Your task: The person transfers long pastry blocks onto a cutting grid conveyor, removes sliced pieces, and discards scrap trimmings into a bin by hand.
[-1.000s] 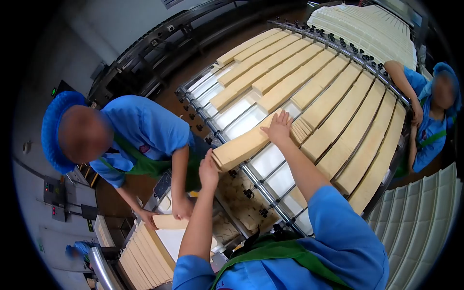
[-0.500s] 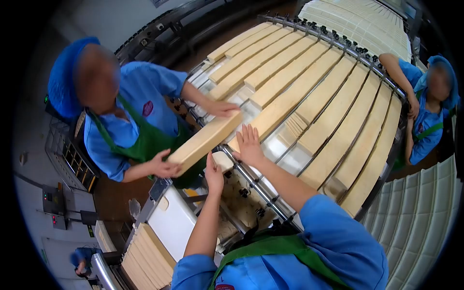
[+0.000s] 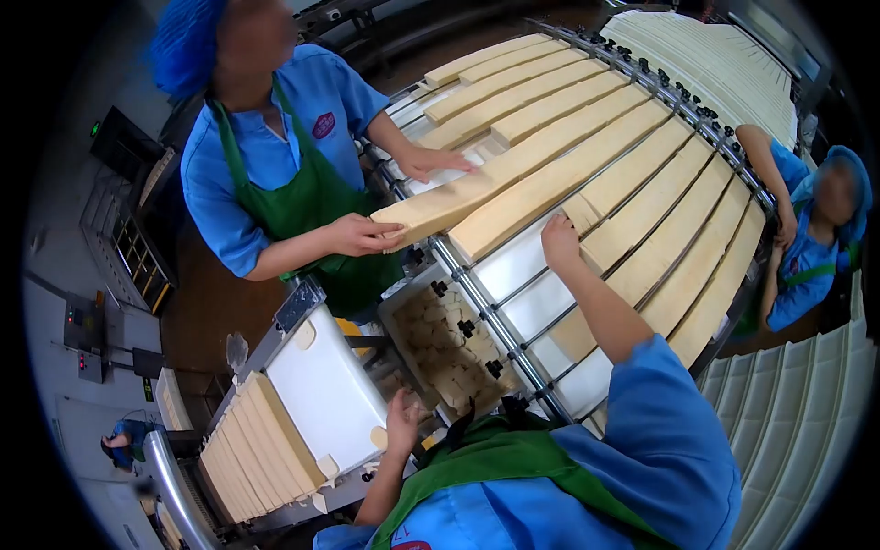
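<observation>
My right hand (image 3: 561,240) is closed, its curled fingers at the near end of a short group of pale slices (image 3: 583,213) on the slatted rack. Beside it lies a long pale loaf (image 3: 559,188). My left hand (image 3: 403,422) is low, between the white board and the crate of offcuts (image 3: 440,348); its fingers are blurred, and whether they hold anything is unclear. Across from me, a co-worker has one hand (image 3: 362,236) at the near end of another long loaf (image 3: 431,209) and the other hand (image 3: 440,163) spread over it.
Several long loaves (image 3: 660,238) lie side by side on the rack, with its metal rail (image 3: 500,330) in front. A white board (image 3: 325,394) and a row of upright slabs (image 3: 261,449) are at the lower left. Another person (image 3: 807,247) stands at the far right.
The co-worker's loaf has moved from above the rail onto the rack. My right hand has shifted right to the slices; my left hand has dropped down from the rail.
</observation>
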### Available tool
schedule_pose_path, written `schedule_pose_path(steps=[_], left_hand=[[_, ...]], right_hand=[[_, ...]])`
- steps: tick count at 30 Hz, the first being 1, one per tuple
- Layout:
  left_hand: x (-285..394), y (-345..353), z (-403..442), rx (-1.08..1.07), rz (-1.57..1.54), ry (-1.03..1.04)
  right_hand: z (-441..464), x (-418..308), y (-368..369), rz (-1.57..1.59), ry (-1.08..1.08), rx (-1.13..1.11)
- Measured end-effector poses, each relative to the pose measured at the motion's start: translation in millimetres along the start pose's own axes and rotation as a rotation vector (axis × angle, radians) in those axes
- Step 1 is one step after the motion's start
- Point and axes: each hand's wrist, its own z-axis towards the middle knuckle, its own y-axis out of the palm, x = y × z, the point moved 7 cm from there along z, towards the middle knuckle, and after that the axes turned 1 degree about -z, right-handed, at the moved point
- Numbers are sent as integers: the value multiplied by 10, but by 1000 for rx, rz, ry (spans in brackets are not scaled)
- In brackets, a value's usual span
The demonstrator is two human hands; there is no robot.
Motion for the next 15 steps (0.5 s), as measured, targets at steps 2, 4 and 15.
schedule_pose_path(steps=[2, 4, 15], left_hand=[[91, 30, -132, -89, -194, -116], [143, -43, -258, -48, -189, -52], [-387, -112, -1075, -113, -369, -298]], right_hand=[[51, 21, 43, 12, -10, -137], [147, 72, 99, 74, -28, -98], [21, 656, -49, 109, 124, 38]])
